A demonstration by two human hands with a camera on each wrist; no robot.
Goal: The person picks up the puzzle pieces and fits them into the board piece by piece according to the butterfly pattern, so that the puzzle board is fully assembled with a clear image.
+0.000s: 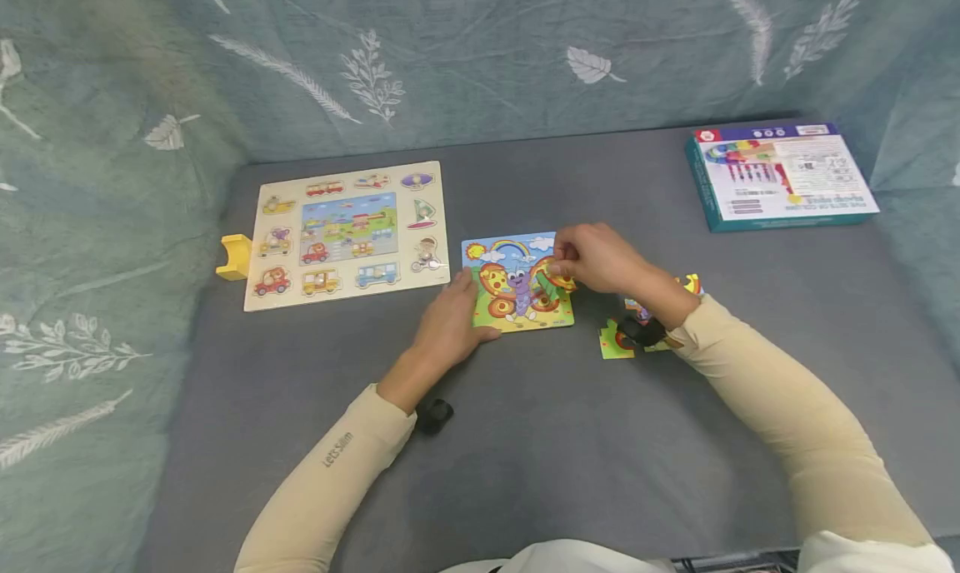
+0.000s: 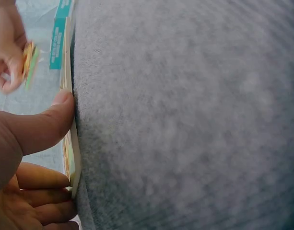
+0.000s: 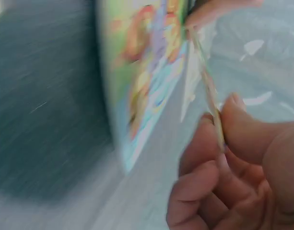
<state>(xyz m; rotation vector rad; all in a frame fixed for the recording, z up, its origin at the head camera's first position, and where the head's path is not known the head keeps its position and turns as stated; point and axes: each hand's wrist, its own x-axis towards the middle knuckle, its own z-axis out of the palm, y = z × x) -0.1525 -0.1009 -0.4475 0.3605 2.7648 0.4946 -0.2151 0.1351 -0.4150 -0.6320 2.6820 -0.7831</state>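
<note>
A square butterfly puzzle board (image 1: 517, 319) lies on the grey table in the head view. My right hand (image 1: 600, 256) pinches a thin puzzle piece (image 1: 557, 278) between thumb and fingers above the board's right side; the right wrist view shows this piece (image 3: 211, 91) edge-on in the hand (image 3: 233, 177). My left hand (image 1: 448, 321) rests at the board's left edge, thumb at its lower edge. In the left wrist view the left thumb and fingers (image 2: 43, 196) touch the board's rim (image 2: 76, 158), fingers fairly straight.
Several loose puzzle pieces (image 1: 617, 341) lie under and beside the right wrist. A larger vehicle puzzle board (image 1: 285, 296) is at the left, with a yellow object (image 1: 236, 256) by its edge. A boxed set (image 1: 787, 177) sits at the back right, before a leaf-patterned cloth (image 1: 495, 65).
</note>
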